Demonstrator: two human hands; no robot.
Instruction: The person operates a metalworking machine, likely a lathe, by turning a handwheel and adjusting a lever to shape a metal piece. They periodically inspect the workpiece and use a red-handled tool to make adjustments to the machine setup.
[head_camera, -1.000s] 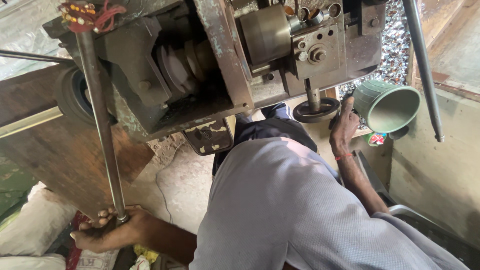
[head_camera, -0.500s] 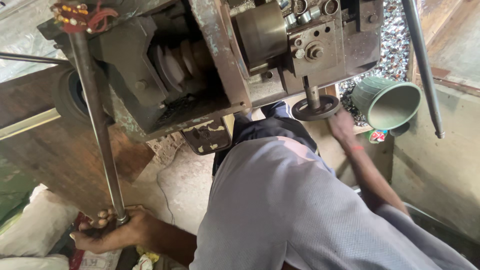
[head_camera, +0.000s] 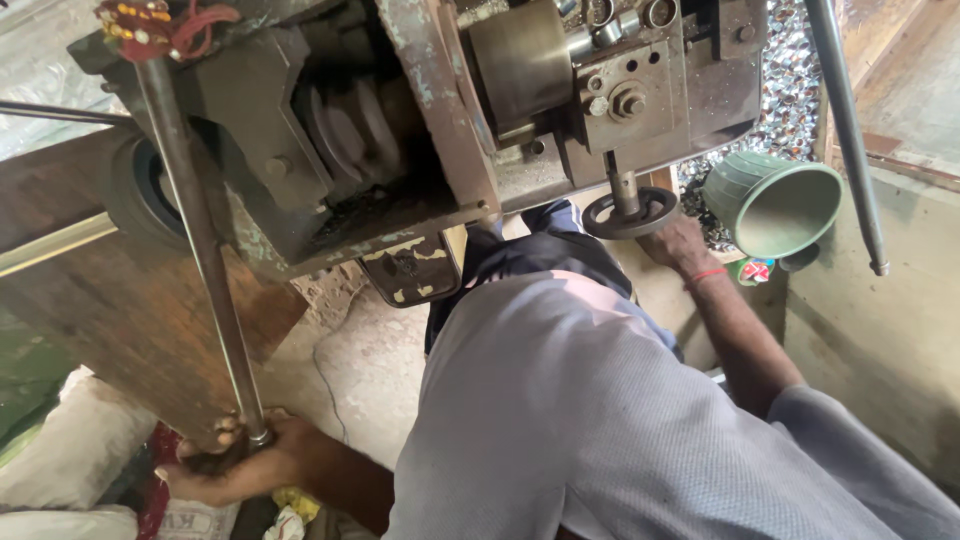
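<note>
Below, left hand (head_camera: 240, 465) grips steel rod (head_camera: 200, 250); right hand (head_camera: 680, 245) clasps handwheel (head_camera: 630, 215) over concrete floor (head_camera: 360, 370).

From my seat I read the long grey steel rod (head_camera: 200, 250) as dull, smooth metal, lightly scuffed; the big dark machine body (head_camera: 330, 150) looks like rough cast metal with flaking, rusty paint; its round brass-coloured drum (head_camera: 520, 65) has a satin sheen; the small black handwheel (head_camera: 630, 213) seems matt metal; the green ribbed cone-shaped cup (head_camera: 775, 205) looks like matt plastic; my grey shirt (head_camera: 600, 420) is soft, finely woven cloth; the brown board (head_camera: 110, 320) is worn, matt wood.
</note>
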